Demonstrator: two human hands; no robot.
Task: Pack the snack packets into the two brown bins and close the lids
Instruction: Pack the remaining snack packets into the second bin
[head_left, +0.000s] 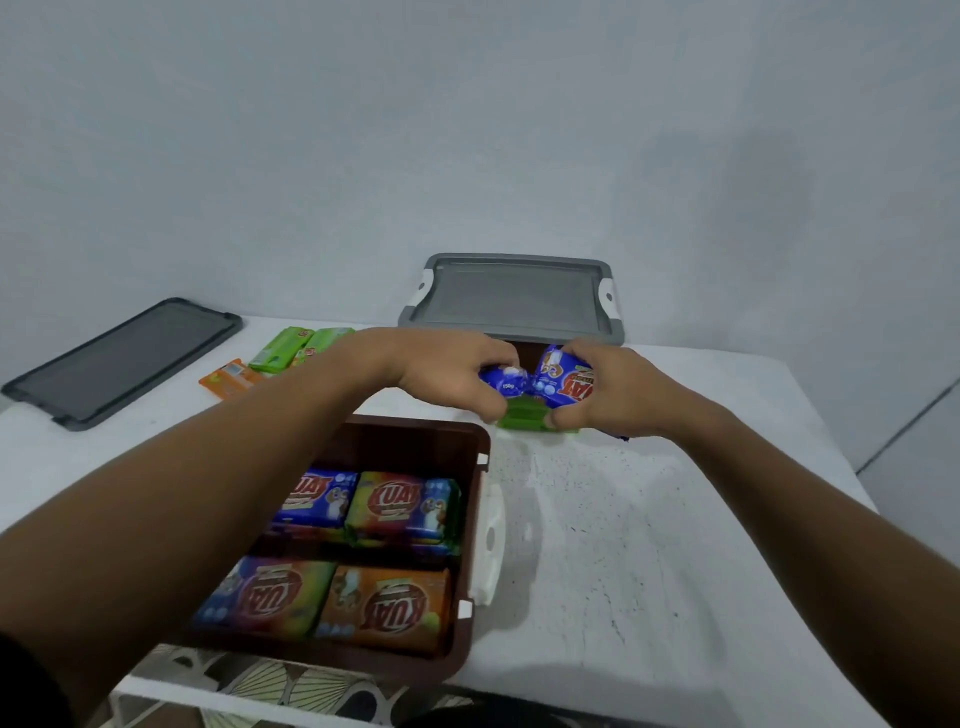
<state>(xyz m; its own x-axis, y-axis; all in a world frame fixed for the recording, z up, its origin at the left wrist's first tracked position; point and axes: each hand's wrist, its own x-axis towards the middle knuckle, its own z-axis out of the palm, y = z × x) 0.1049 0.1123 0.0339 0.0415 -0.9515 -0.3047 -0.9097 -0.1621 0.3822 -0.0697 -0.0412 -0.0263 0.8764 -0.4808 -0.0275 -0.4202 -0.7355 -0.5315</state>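
The left blue packet (500, 383) and right blue packet (569, 383) meet end to end at frame centre, their long axes running left-right, with the right one's logo upside down. The left hand (447, 369) and right hand (610, 397) each grip one above a green packet (524, 415). The near brown bin (470, 525), at lower centre, holds four packets.
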